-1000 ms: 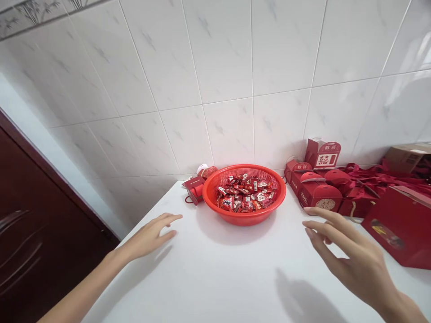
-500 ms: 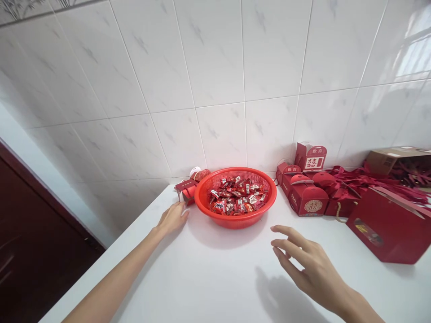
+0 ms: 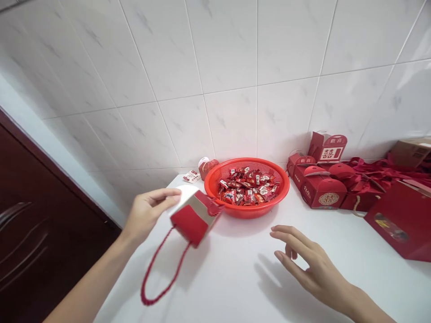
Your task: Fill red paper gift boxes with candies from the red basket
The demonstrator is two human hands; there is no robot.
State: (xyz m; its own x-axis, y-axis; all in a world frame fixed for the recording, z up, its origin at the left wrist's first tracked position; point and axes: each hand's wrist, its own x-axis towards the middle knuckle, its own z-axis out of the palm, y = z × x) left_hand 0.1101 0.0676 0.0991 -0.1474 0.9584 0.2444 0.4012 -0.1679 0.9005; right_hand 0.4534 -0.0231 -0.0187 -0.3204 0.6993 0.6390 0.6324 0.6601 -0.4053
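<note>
My left hand [image 3: 148,213] pinches the white flap of a small red gift box [image 3: 192,224], holding it tilted over the white table. The box's top gapes, and a red rope handle [image 3: 160,291] dangles from it toward me. Just behind stands a red plastic basket [image 3: 247,211] with wrapped candies [image 3: 251,186] in it. My right hand [image 3: 311,267] hovers above the table to the basket's right front, fingers apart and holding nothing.
Several red candy boxes [image 3: 323,190] stand by the wall at right, near dark red ribbons [image 3: 397,172]. A larger red box with a window [image 3: 402,224] is at the right edge. Left of the basket lie a small printed card [image 3: 191,176] and a red pouch [image 3: 207,168].
My left hand has lifted the red gift box from beside the basket and brought it nearer. The right hand has hardly moved. The view has shifted slightly.
</note>
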